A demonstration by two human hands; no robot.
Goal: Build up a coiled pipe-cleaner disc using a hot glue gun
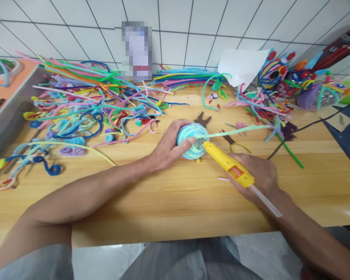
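Note:
A round coil of blue and green pipe cleaner [196, 131] is gripped by my left hand [170, 146], whose thumb presses on its top. From the coil a pale green strip [239, 131] stretches to the right. My right hand [259, 175] is wrapped round a yellow glue gun [224, 161], with a clear glue stick [265, 200] sticking out of its rear. The gun's nozzle end is at the coil's right edge, beside the strip; whether its tip touches the coil cannot be made out.
Pliers [203, 118] lie behind the coil, and yellow-handled pliers [240, 146] to its right. Tangled pipe cleaners [76, 120] cover the table's left and back. At the back right stand decorated figures [317, 95]; a black cable [306, 126] runs near the right side.

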